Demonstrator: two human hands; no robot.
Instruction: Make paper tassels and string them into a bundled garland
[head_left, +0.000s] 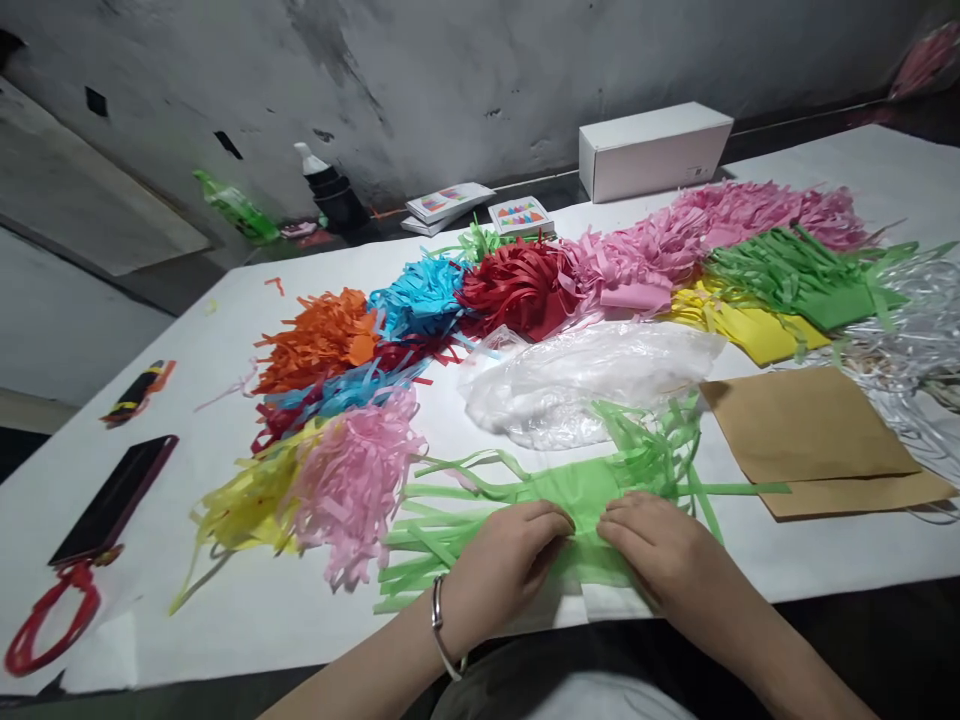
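Observation:
A light green fringed tissue paper sheet [577, 485] lies flat at the near edge of the white table [247, 610], its cut strips spreading left and right. My left hand [506, 565] and my right hand [660, 550] both press on the sheet's uncut middle band, fingers curled and pinching its near edge, fingertips almost meeting. A silver bracelet [439, 625] circles my left wrist.
Finished tassels lie in piles behind: yellow and pink [330, 490], orange [322, 335], blue [420, 295], red [517, 285], pink [705, 230], green [802, 270]. Clear plastic bag [585, 380] and brown paper sheets [817, 435] sit right. Phone [112, 500], red scissors [45, 620] left; white box [652, 150] far.

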